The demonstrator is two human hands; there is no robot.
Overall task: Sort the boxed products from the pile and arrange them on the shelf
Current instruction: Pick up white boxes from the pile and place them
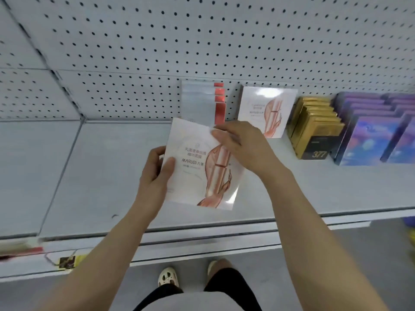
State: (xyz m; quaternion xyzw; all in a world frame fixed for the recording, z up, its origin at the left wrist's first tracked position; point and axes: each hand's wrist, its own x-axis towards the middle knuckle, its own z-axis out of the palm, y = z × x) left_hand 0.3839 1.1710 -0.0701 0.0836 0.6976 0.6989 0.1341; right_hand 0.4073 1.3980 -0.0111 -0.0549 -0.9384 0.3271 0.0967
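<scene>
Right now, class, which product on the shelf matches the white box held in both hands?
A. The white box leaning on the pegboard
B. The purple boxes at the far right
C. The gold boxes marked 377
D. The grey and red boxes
A: the white box leaning on the pegboard bears the same copper bottle print as the held box.

Your two bare forearms reach forward and converge ahead of your body. Your left hand (157,173) is raised with the palm turned inward, its thumb laid flat across the front and its fingers curled behind in a grip. Your right hand (241,144) comes in from the right, wrist bent, with its fingertips (216,132) pinching at the upper edge.
</scene>
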